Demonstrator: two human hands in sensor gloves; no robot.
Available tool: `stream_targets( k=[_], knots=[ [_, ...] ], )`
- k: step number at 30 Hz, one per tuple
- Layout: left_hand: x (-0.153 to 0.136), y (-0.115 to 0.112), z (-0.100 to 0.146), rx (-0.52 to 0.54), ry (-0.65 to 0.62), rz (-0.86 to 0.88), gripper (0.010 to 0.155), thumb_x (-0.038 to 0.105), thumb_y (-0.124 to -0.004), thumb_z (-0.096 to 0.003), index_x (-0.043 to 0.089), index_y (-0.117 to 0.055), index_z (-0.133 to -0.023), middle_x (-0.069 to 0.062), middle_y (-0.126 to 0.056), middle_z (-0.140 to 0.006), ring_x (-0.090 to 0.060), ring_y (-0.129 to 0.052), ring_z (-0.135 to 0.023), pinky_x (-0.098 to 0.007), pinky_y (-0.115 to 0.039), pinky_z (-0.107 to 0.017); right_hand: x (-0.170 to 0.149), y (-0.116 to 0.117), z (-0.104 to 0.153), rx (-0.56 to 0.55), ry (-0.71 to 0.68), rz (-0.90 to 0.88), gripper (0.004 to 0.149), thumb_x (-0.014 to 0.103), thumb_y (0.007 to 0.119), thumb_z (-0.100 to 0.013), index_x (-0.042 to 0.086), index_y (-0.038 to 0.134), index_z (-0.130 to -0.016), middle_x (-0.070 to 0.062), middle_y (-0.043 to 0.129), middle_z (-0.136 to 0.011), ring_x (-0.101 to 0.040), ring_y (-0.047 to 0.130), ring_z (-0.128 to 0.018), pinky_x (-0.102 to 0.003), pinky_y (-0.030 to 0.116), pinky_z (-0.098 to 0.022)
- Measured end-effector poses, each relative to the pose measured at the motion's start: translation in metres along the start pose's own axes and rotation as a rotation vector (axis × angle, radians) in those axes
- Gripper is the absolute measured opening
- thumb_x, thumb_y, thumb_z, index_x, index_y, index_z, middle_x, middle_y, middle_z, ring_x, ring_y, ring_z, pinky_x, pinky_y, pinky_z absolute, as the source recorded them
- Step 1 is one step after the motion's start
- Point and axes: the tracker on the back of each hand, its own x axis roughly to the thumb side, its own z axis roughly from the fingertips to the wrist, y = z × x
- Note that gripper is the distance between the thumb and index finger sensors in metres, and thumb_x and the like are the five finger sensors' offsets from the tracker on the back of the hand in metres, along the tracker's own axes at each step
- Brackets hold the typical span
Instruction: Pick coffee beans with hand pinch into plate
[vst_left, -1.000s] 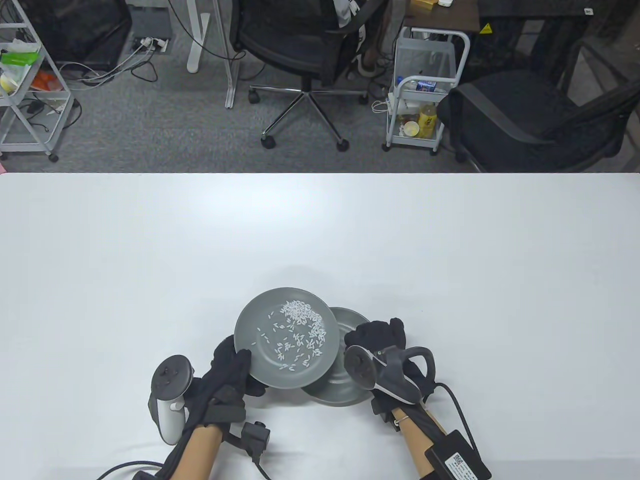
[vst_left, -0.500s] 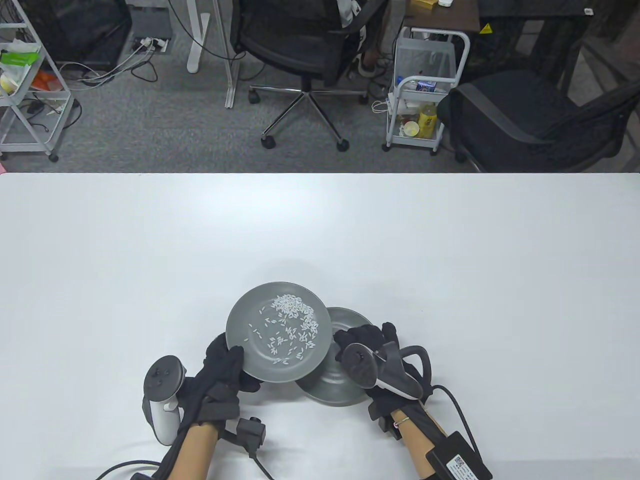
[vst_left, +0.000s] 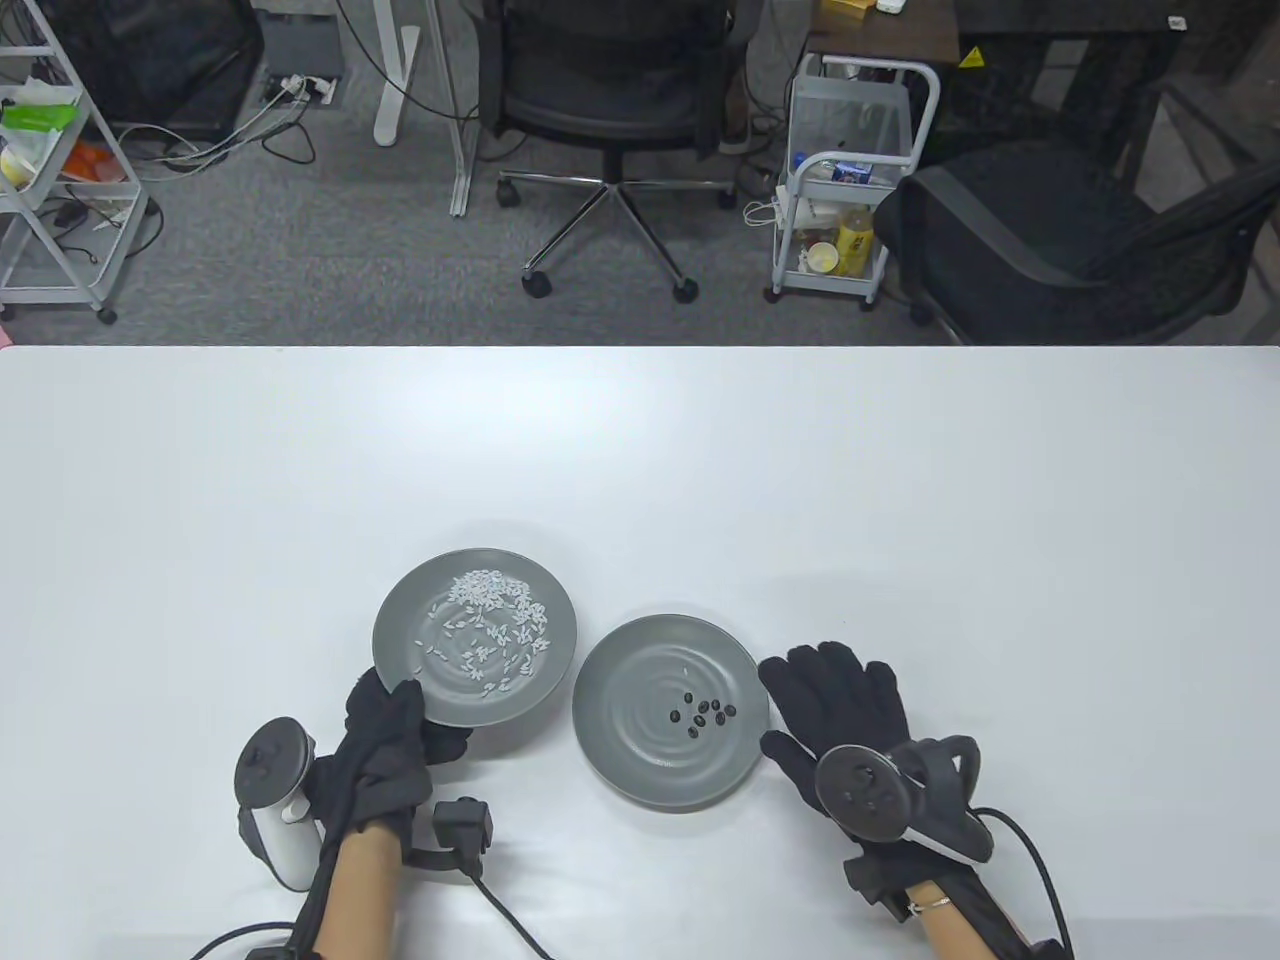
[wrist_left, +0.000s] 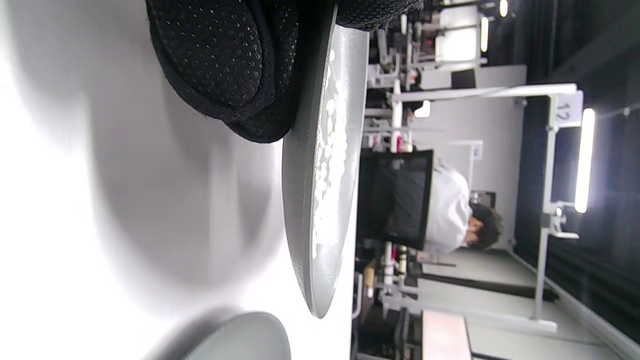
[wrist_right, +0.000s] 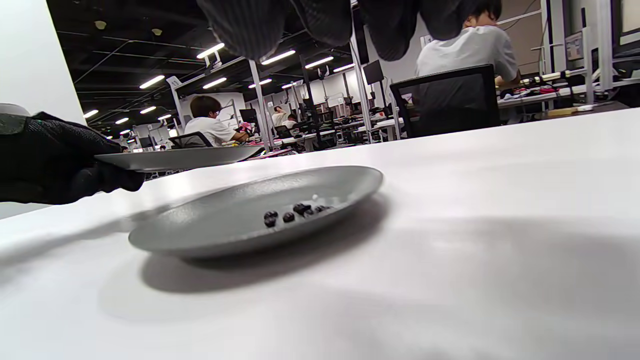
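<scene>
Two grey plates are at the table's front middle. My left hand (vst_left: 395, 725) grips the near rim of the left plate (vst_left: 400, 620), which holds many white rice grains (vst_left: 490, 615) and hangs a little above the table; it shows edge-on in the left wrist view (wrist_left: 300, 200). The right plate (vst_left: 620, 740) lies on the table and holds several dark coffee beans (vst_left: 705, 713) plus one white grain; it also shows in the right wrist view (wrist_right: 200, 225), as do the beans (wrist_right: 295, 212). My right hand (vst_left: 835, 705) lies open and empty just right of this plate.
The white table (vst_left: 900, 500) stretches wide behind and beside the plates. Beyond its far edge stand office chairs (vst_left: 610, 110), a white trolley (vst_left: 845, 180) and a wire rack (vst_left: 50, 150).
My left hand has carried the rice plate to the left, off the second plate, uncovering the coffee beans. My right hand has moved right, off that plate, and opened flat.
</scene>
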Motion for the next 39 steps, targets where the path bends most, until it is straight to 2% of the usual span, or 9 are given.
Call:
stream_targets(
  k=[5, 7, 12, 20, 27, 30, 33, 36, 39],
  knots=[
    [-0.007, 0.004, -0.003, 0.012, 0.051, 0.033, 0.060, 0.024, -0.058, -0.0678, 0.004, -0.022, -0.112, -0.022, -0.061, -0.105, -0.031, -0.089, -0.072, -0.040, -0.083, -0.051, -0.013, 0.006, 0.011, -0.015, 0.019, -0.074, 0.063, 0.050, 0.055, -0.069, 0.021, 0.038, -0.121, -0.018, 0.046, -0.124, -0.047, 0.039, -0.114, -0.065, 0.034, -0.077],
    [-0.008, 0.004, -0.004, 0.011, 0.064, 0.033, 0.060, 0.024, -0.058, -0.0679, 0.004, -0.022, -0.112, -0.023, -0.060, -0.105, -0.031, -0.089, -0.073, -0.041, -0.083, -0.052, -0.012, 0.008, 0.009, 0.024, 0.026, -0.106, 0.063, 0.050, 0.055, -0.069, 0.020, 0.037, -0.122, -0.019, 0.043, -0.124, -0.048, 0.037, -0.114, -0.065, 0.033, -0.077],
    [-0.012, 0.004, -0.008, 0.000, 0.092, 0.039, 0.060, 0.023, -0.058, -0.0681, 0.004, -0.021, -0.112, -0.022, -0.060, -0.106, -0.032, -0.088, -0.074, -0.041, -0.083, -0.053, -0.012, 0.011, 0.010, 0.017, 0.026, -0.021, 0.063, 0.050, 0.055, -0.069, 0.020, 0.038, -0.121, -0.019, 0.044, -0.124, -0.048, 0.038, -0.113, -0.065, 0.034, -0.077],
    [-0.017, 0.003, -0.010, 0.014, 0.125, 0.026, 0.061, 0.023, -0.057, -0.0683, 0.004, -0.020, -0.112, -0.021, -0.059, -0.108, -0.032, -0.088, -0.078, -0.041, -0.083, -0.055, -0.009, 0.014, 0.009, 0.025, 0.023, -0.023, 0.063, 0.050, 0.054, -0.069, 0.019, 0.038, -0.121, -0.019, 0.045, -0.123, -0.048, 0.039, -0.113, -0.065, 0.034, -0.077],
    [-0.010, 0.004, -0.005, 0.022, 0.095, -0.007, 0.067, 0.023, -0.057, -0.0680, -0.001, -0.012, -0.112, -0.032, -0.046, -0.111, -0.042, -0.075, -0.093, -0.048, -0.076, -0.065, -0.009, 0.019, 0.006, 0.058, 0.037, -0.004, 0.063, 0.050, 0.054, -0.069, 0.019, 0.038, -0.121, -0.019, 0.045, -0.123, -0.049, 0.039, -0.113, -0.065, 0.035, -0.077],
    [-0.001, 0.003, 0.000, -0.003, 0.077, -0.076, 0.072, 0.030, -0.058, -0.0691, -0.003, -0.010, -0.112, -0.040, -0.038, -0.111, -0.049, -0.069, -0.095, -0.053, -0.073, -0.065, -0.010, 0.022, 0.005, 0.071, 0.041, 0.003, 0.063, 0.050, 0.054, -0.069, 0.019, 0.038, -0.121, -0.019, 0.045, -0.123, -0.049, 0.039, -0.113, -0.065, 0.035, -0.077],
    [0.013, -0.001, 0.010, -0.056, 0.061, -0.271, 0.075, 0.038, -0.056, -0.0700, 0.000, -0.010, -0.114, -0.046, -0.020, -0.110, -0.055, -0.062, -0.096, -0.057, -0.070, -0.065, -0.009, 0.022, 0.005, 0.074, 0.044, 0.005, 0.063, 0.050, 0.054, -0.069, 0.019, 0.039, -0.121, -0.019, 0.046, -0.123, -0.049, 0.040, -0.113, -0.065, 0.035, -0.077],
    [0.025, -0.009, 0.020, -0.103, 0.027, -0.436, 0.077, 0.044, -0.058, -0.0693, 0.004, -0.014, -0.117, -0.039, -0.013, -0.115, -0.059, -0.046, -0.103, -0.062, -0.059, -0.070, -0.009, 0.021, 0.004, 0.078, 0.047, 0.007, 0.063, 0.050, 0.054, -0.069, 0.019, 0.039, -0.121, -0.019, 0.045, -0.123, -0.049, 0.039, -0.113, -0.066, 0.035, -0.077],
    [0.037, -0.020, 0.031, -0.122, -0.087, -0.555, 0.080, 0.049, -0.064, -0.0666, 0.011, -0.018, -0.119, -0.027, -0.015, -0.123, -0.055, -0.031, -0.109, -0.067, -0.048, -0.074, -0.009, 0.021, 0.004, 0.075, 0.047, 0.007, 0.063, 0.050, 0.054, -0.069, 0.019, 0.039, -0.121, -0.019, 0.046, -0.123, -0.049, 0.040, -0.113, -0.066, 0.035, -0.077]
  ],
)
